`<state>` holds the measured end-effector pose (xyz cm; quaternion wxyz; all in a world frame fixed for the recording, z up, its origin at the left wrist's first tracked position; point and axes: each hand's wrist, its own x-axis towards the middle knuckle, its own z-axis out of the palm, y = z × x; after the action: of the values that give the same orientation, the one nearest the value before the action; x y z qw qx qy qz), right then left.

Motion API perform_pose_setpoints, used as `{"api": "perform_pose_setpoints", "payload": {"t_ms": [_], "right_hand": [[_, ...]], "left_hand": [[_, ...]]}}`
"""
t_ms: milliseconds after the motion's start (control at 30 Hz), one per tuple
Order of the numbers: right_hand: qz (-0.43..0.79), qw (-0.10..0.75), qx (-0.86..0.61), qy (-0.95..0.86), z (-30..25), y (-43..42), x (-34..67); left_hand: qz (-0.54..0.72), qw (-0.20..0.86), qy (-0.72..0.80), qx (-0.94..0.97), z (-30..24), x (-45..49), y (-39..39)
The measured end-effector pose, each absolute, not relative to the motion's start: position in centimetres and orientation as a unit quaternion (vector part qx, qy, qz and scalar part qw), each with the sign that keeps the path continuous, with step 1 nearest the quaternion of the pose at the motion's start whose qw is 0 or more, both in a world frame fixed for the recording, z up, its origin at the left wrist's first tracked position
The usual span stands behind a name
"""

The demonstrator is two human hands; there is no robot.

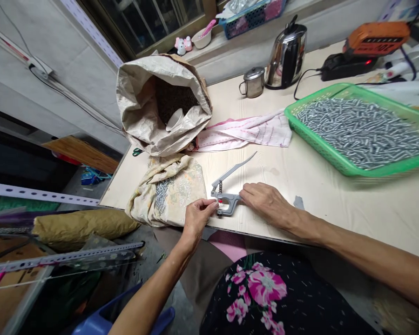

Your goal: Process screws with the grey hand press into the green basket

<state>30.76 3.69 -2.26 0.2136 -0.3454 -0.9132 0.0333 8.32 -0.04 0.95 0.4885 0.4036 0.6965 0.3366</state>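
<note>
Grey snap-fastener pliers (232,203) lie at the table's front edge, their upper handle raised on a spring and a red part showing in the jaw. My right hand (265,202) is closed around the end of the fixed handle. At the jaw, the fingers of my left hand (199,215) are pinched together; whatever is between them is too small to make out. Just left of that hand, a crumpled patterned cloth (192,179) carries a small heap of metal pins (162,193). A green basket (321,156) full of similar silvery pins stands at the right.
Behind the cloth, a large open sack (136,93) holds dark bits and a white scoop (175,120). A pink-and-white towel (244,133), a lidded metal mug (254,83), a kettle (286,56) and an orange device (377,39) are farther back. Green-handled scissors (137,152) peek out by the sack.
</note>
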Motion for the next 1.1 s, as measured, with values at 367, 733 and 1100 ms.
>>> {"api": "perform_pose_setpoints", "payload": {"t_ms": [367, 733, 1100], "right_hand": [[0.005, 0.211, -0.35, -0.912, -2.0, 3.3, 30.6], [-0.023, 0.208, -0.344, -0.915, -2.7, 2.9, 30.1], [0.073, 0.164, -0.341, -0.923, -2.7, 3.6, 30.3]], "left_hand": [[0.276, 0.374, 0.702, 0.54, 0.0, 8.3, 0.1], [0.164, 0.456, 0.701, 0.523, -0.4, 7.0, 0.6], [0.109, 0.515, 0.703, 0.478, -0.2, 7.2, 1.3]]}}
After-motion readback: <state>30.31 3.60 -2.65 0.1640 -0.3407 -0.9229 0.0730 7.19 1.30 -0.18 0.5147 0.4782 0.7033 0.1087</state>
